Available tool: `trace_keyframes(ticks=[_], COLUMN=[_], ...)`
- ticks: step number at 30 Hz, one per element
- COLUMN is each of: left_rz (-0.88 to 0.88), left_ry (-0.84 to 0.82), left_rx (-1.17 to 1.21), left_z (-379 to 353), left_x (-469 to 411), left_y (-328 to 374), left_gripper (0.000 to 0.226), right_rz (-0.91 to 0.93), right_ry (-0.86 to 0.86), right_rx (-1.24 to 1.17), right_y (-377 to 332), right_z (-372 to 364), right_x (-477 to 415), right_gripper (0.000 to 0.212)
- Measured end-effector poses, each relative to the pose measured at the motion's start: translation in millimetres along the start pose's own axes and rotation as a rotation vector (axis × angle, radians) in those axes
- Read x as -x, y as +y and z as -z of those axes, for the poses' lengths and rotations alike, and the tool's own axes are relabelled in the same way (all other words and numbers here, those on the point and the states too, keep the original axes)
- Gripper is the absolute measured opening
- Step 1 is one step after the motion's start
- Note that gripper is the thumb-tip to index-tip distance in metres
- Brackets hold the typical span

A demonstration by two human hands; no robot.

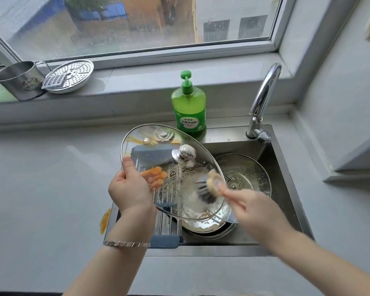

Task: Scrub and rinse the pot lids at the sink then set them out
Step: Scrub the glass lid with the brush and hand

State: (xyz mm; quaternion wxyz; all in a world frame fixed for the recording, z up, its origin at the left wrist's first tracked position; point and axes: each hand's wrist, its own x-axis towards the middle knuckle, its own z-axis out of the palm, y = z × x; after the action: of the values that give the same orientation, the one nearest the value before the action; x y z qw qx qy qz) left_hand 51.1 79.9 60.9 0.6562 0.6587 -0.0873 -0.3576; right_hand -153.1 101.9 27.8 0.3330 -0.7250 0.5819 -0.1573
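Observation:
A large glass pot lid [158,146] with a metal rim and a shiny knob [187,153] is held tilted above the left side of the sink [286,167]. My left hand [130,186] grips its left rim, with the fingers showing through the glass. My right hand [246,204] holds a round dish brush [209,189] with black bristles pressed on the soapy lower part of the lid. A second glass lid [250,174] lies in the sink at the right. A third one [207,227] lies under the held lid.
A green dish soap bottle [189,107] stands behind the sink, and the chrome tap [263,99] rises at the back right. A steel drying rack [165,223] spans the sink's left part. On the windowsill sit a steel cup [19,80], a steamer plate [73,74] and a small grater [53,82].

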Motion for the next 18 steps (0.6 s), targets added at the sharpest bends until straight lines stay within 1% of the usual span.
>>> trace_keyframes(ticks=[1,2,3,4,5,6,7,9,10,11,12,13,14,15,16,18], left_rz=[0.005,0.011,0.017,0.024,0.029,0.031,0.032,0.033,0.031,0.029,0.031,0.034,0.035,0.030,0.018,-0.013], left_ry=[0.010,0.019,0.023,0.027,0.029,0.030,0.029,0.020,0.016,0.011,0.004,-0.007,-0.021,-0.041,-0.071,-0.145], left_rx=[0.003,0.005,0.008,0.011,0.011,0.013,0.014,0.014,0.009,0.003,-0.005,-0.012,-0.020,-0.037,-0.064,-0.130], left_z=[0.2,0.3,0.4,0.3,1.0,1.5,2.0,1.6,1.2,0.6,0.1,0.3,0.3,1.0,1.1,-0.4], left_x=[-0.8,-1.3,-1.9,-2.0,-2.0,-1.8,-1.1,-0.7,-1.0,-1.4,-1.3,-1.0,-0.3,0.9,2.8,6.3], left_y=[0.9,1.9,2.8,3.1,2.5,1.8,1.2,0.2,-0.5,-1.0,-1.6,-3.0,-4.9,-7.1,-9.3,-14.2], left_gripper=[0.032,0.030,0.029,0.029,0.029,0.028,0.027,0.027,0.026,0.025,0.025,0.024,0.024,0.025,0.026,0.029], right_rz=[-0.052,-0.050,0.007,0.105,0.162,0.164,0.112,-0.089,-0.134,-0.115,-0.038,0.088,0.189,0.233,0.218,0.081], right_ry=[0.018,0.035,0.037,0.022,-0.015,-0.037,-0.031,0.000,0.008,0.007,0.006,-0.004,-0.049,-0.083,-0.081,-0.004], right_rx=[-0.019,-0.022,0.003,0.019,0.001,-0.008,-0.029,-0.081,-0.088,-0.074,-0.045,-0.024,-0.022,-0.026,-0.012,-0.020], right_y=[7.8,10.7,7.8,0.7,-4.6,-3.3,3.5,23.2,26.8,24.9,18.6,6.8,-4.7,-11.7,-12.5,-4.2], right_z=[3.3,3.6,1.0,-4.3,-9.6,-10.3,-6.4,4.8,7.6,7.6,4.0,-1.3,-6.5,-7.9,-5.0,2.9], right_x=[-5.4,-4.5,0.1,9.7,20.1,23.5,16.9,-4.8,-8.5,-7.1,-2.5,6.6,15.3,17.3,10.3,-12.4], right_gripper=[0.033,0.034,0.035,0.037,0.041,0.041,0.037,0.030,0.030,0.030,0.031,0.033,0.037,0.040,0.040,0.034])
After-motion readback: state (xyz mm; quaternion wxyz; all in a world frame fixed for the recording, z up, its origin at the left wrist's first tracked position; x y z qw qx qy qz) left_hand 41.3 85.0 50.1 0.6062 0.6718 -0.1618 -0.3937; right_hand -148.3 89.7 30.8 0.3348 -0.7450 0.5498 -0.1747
